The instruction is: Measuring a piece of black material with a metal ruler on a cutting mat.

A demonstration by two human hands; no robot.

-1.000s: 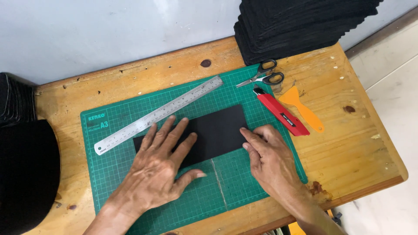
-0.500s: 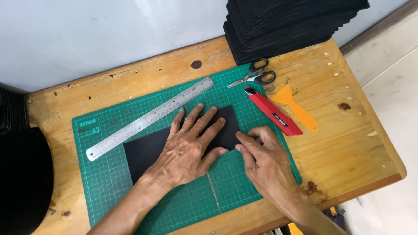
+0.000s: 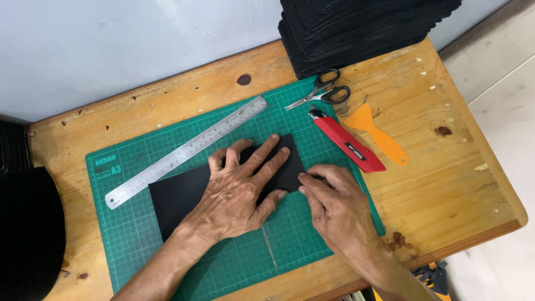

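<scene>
A black rectangular sheet (image 3: 178, 195) lies on the green cutting mat (image 3: 128, 245). My left hand (image 3: 239, 192) presses flat on the sheet's right half with its fingers spread. My right hand (image 3: 334, 209) rests on the mat with its fingertips touching the sheet's right edge. A steel ruler (image 3: 186, 150) lies diagonally just above the sheet, untouched.
A red utility knife (image 3: 348, 146), an orange plastic scraper (image 3: 374, 134) and black-handled scissors (image 3: 320, 93) lie right of the mat. A tall stack of black sheets (image 3: 362, 28) stands at the table's back right. More black material (image 3: 25, 234) sits at the left. The wooden table (image 3: 457, 167) ends at the right.
My left hand has slid rightward across the black sheet toward its right end. My right hand stayed at the sheet's right edge. The view shifted slightly.
</scene>
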